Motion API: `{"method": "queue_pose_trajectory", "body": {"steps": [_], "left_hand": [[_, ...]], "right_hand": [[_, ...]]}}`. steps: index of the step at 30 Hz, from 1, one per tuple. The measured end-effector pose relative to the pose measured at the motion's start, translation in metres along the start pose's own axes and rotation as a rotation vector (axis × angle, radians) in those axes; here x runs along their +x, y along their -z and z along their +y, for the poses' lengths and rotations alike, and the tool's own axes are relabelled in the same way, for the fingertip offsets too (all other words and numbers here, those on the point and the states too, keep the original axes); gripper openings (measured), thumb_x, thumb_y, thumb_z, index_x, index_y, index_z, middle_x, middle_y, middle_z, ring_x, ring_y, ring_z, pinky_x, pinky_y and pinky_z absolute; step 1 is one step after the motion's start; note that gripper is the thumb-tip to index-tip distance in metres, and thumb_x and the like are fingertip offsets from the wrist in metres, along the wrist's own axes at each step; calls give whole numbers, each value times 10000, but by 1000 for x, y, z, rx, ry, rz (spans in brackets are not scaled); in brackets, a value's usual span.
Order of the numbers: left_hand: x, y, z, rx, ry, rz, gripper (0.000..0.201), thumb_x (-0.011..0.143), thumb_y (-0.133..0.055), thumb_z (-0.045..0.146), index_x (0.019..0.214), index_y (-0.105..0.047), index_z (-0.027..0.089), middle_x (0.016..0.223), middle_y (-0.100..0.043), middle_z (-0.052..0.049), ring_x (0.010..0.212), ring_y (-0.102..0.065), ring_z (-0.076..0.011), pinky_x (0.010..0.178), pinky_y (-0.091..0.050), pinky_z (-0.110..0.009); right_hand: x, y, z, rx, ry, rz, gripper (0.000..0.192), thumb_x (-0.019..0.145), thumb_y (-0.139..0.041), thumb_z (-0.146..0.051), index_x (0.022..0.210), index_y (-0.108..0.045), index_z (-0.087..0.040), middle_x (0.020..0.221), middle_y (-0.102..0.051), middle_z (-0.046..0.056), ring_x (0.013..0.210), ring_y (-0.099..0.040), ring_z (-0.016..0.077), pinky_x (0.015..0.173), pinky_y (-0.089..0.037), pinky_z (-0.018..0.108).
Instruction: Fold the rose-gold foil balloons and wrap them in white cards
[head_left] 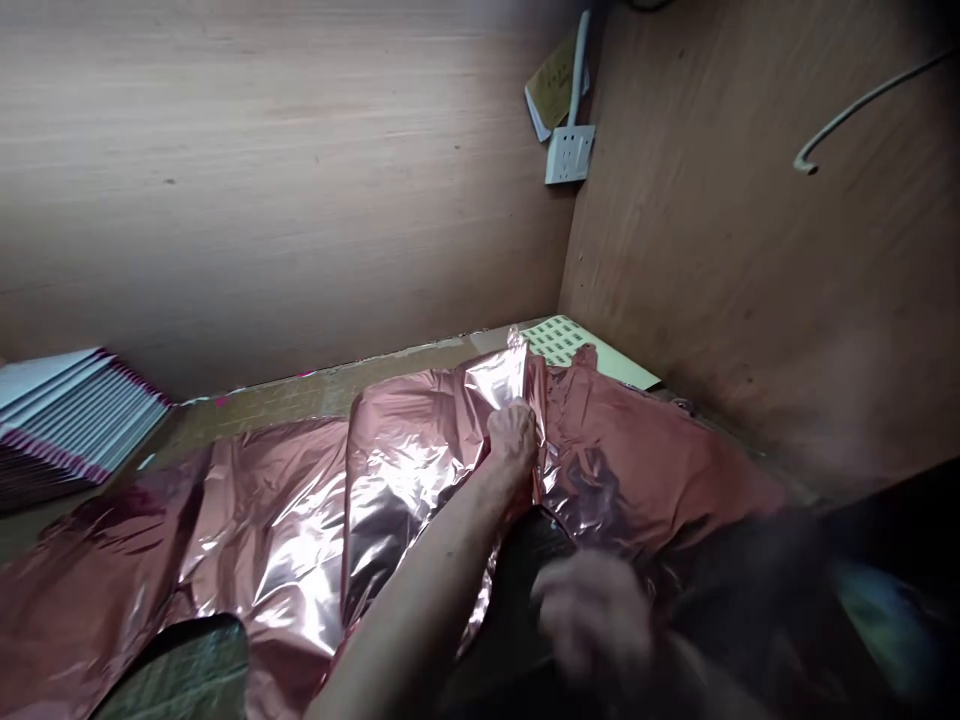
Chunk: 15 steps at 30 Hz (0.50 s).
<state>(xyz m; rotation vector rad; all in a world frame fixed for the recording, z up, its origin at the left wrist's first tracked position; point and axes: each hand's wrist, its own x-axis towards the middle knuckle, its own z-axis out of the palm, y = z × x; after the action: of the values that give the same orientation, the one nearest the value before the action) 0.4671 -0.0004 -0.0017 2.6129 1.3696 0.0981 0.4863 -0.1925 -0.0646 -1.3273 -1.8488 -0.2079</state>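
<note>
A large sheet of shiny rose-pink foil (285,520) lies crumpled across the work surface. My left hand (514,432) reaches forward and pinches a raised fold of the foil near the back of the bench, lifting a peak of it. My right hand (592,612) is blurred, lower and nearer to me, hovering over a dark object (525,560) that lies partly under the foil. Its fingers are too smeared to make out a grip.
A stack of white mailers with pink edges (71,420) sits at the left. A sheet of small labels (574,342) lies in the back corner. Wooden walls enclose the bench, with a power socket (570,153) and a white cable (847,110).
</note>
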Motion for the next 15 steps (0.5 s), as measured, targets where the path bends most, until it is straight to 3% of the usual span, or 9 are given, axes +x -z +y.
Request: {"method": "queue_pose_trajectory", "body": {"steps": [3,5,7,10,12,15], "left_hand": [[0,-2,-6,2,-55,-30,249,884,-526,98,1104,-641,84,942,-693,-168,977,-687,-261,785,-540,-302],[1,-3,-6,0,-78,-41,256,877,-518,76,1098,-646,91,952,-694,-170,980,-686,-263,788,-537,-308],[3,-4,0,-11,-94,-54,256,859,-521,48,1071,-657,92,953,-694,-172,975,-686,-260,788,-534,-307],[3,-4,16,-54,-124,-76,225,872,-542,111,1064,-655,83,957,-693,-168,952,-688,-253,766,-531,-296],[-3,1,21,-97,-147,-74,273,929,-514,263,1100,-638,90,988,-692,-157,947,-682,-244,764,-528,-293],[-32,18,-2,-174,-211,-73,366,966,-420,411,1033,-655,138,940,-700,-114,879,-676,-220,751,-523,-294]], "right_hand": [[67,19,79,-126,-254,82,257,1005,-400,-333,1006,-605,-179,890,-668,95,813,-635,208,709,-491,306],[117,14,124,-227,-658,-76,329,989,-427,-421,1094,-594,-158,953,-675,113,863,-635,229,735,-478,317],[158,0,157,-246,-886,-238,495,987,-378,-533,974,-641,-114,870,-668,150,858,-636,247,750,-472,331],[190,-21,187,-245,-983,-267,625,931,-412,-643,840,-665,-79,760,-644,167,839,-634,270,737,-467,353],[194,-29,201,-242,-1016,-238,531,859,-571,-607,820,-664,-86,736,-639,148,843,-628,274,717,-463,343],[188,-34,219,-183,-1038,-180,312,762,-735,-425,705,-641,-133,615,-601,82,713,-617,240,624,-452,304]]}}
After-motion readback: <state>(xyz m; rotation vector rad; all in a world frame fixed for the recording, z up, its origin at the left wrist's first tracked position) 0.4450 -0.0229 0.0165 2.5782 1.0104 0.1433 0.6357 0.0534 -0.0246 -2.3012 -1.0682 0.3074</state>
